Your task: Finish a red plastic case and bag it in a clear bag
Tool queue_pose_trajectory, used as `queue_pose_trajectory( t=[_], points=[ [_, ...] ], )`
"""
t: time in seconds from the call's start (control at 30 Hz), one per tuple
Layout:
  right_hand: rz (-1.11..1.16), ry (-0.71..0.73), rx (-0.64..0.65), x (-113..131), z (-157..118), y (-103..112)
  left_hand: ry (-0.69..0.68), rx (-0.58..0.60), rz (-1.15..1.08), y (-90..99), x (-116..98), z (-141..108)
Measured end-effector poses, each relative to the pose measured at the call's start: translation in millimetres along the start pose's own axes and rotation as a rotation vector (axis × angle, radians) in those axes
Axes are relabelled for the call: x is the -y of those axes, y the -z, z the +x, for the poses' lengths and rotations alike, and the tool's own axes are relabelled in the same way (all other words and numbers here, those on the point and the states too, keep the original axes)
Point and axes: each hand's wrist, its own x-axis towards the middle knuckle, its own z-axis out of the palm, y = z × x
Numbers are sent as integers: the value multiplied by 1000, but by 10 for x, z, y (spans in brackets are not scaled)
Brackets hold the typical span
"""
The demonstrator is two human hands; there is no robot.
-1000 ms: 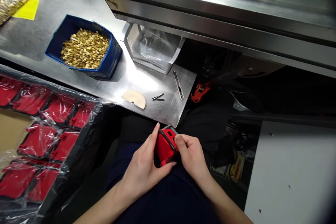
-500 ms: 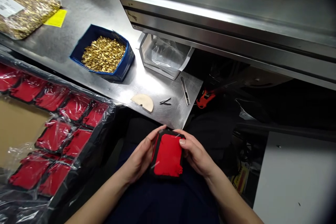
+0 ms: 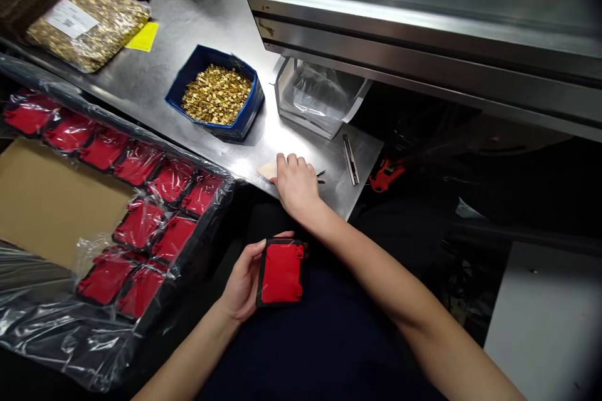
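Left grip [image 3: 242, 282] pinching red case [image 3: 282, 272]; right grip [image 3: 298, 188] over pale half-disc [image 3: 267, 170], can't tell hold; knife [image 3: 350, 160], blue bin [image 3: 251, 114] near.

You, in a dark navy top [image 3: 301, 351] and bare-armed.
The top is plain, so deep in tone that its folds hardly show; your legwear [image 3: 392, 225] looks black and melts into the shadow. Your left arm [image 3: 202, 351] and right arm [image 3: 399, 294] are bare as far as they show, each narrowing toward an ungloved hand: left grip [image 3: 242, 288], right grip [image 3: 297, 185].
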Motion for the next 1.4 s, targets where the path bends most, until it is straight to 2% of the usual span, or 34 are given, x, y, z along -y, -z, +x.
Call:
queue_pose_trajectory(
  t=[0.07,0.13,0.23,0.33,0.43,0.53,0.6,0.7,0.77,0.9,1.0,1.1,1.27,1.4],
  points=[
    [-12,-25,8,97,190,-105,-6,-12,10,-14,-12,-7],
    [-14,-21,19,123,259,-121,8,-32,19,-40,-27,2],
    [-5,36,64,30,121,38,31,-89,30,-72,-50,51],
    [103,122,111,-205,-298,331,48,-130,48,-70,-67,121],
    [226,327,230,-483,-870,539,59,-164,114,-52,-84,169],
    [247,491,381,-599,-1342,483,101,-193,176,-48,-104,198],
    [247,559,376,-550,-1498,331,124,-197,199,-50,-114,221],
    [226,573,292,-437,-1505,120,147,-203,221,-39,-123,259],
    [190,534,270,-419,-1451,70,171,-205,207,-19,-128,280],
    [180,532,341,-451,-1398,121,176,-180,149,24,-134,311],
    [155,563,339,-428,-1368,149,164,-182,115,33,-135,332],
    [122,491,341,-411,-1336,161,156,-210,108,32,-142,344],
    [129,519,427,-426,-1350,192,175,-183,116,51,-160,357],
    [113,471,462,-409,-1347,216,197,-187,128,53,-177,368]
  ],
)
